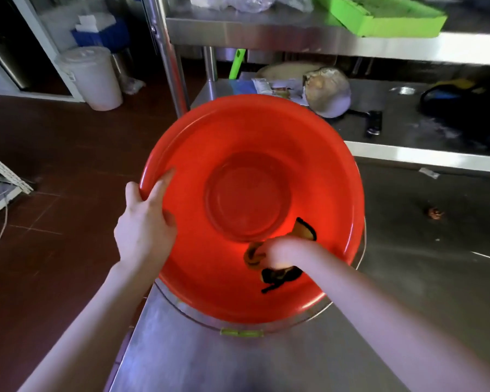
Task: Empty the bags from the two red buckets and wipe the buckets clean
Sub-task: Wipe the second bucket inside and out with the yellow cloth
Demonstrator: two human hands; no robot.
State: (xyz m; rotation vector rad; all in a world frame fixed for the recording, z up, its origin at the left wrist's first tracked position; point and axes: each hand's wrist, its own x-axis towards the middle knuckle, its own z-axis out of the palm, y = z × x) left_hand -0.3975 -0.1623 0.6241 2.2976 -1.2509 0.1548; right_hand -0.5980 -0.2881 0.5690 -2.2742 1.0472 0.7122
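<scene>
One red bucket [238,142] stands on the steel table [408,278], seen from straight above, with nothing inside but a cloth. My left hand [146,224] grips its left rim, thumb outside and fingers over the edge. Inside the bucket, my right hand [283,254] holds a yellow cloth with black trim [306,230] against the near inner wall. A metal bail with a green grip [241,333] hangs below the near rim. No second red bucket is in view.
A bagged round bundle [327,91] and papers lie on a lower steel shelf behind the bucket. A green tray [379,15] sits on the upper shelf. A white lidded bucket [92,77] stands on the brown floor at the left. A dark bag [461,106] lies far right.
</scene>
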